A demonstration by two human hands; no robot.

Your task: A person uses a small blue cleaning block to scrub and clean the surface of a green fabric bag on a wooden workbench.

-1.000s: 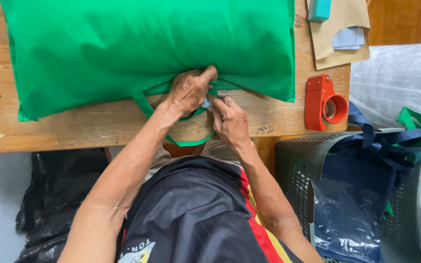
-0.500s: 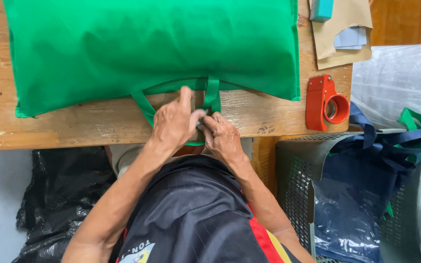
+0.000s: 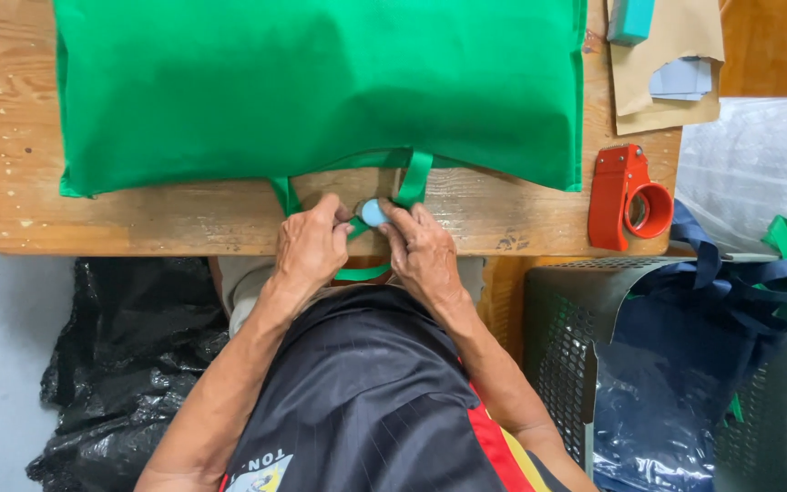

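Note:
A large green fabric bag [image 3: 321, 87] lies flat on a wooden table [image 3: 138, 219]. Its green handle straps [image 3: 412, 178] hang over the table's near edge. My left hand [image 3: 310, 248] and my right hand [image 3: 423, 253] are close together at that edge, fingers pinched on the straps. Between the fingertips sits a small round pale blue piece [image 3: 373, 212], touched by both hands. Which hand carries it I cannot tell.
A red tape dispenser [image 3: 626, 196] stands at the table's right end. Brown paper [image 3: 667, 64] and a teal block [image 3: 630, 18] lie at the back right. A dark mesh basket [image 3: 562, 355] with navy and green bags stands right of me. Black plastic [image 3: 129, 355] lies on the floor at left.
Both hands drew back from the bag's lower edge toward the table's near edge, pulling the handle straps out. The small pale blue piece now shows between the fingertips.

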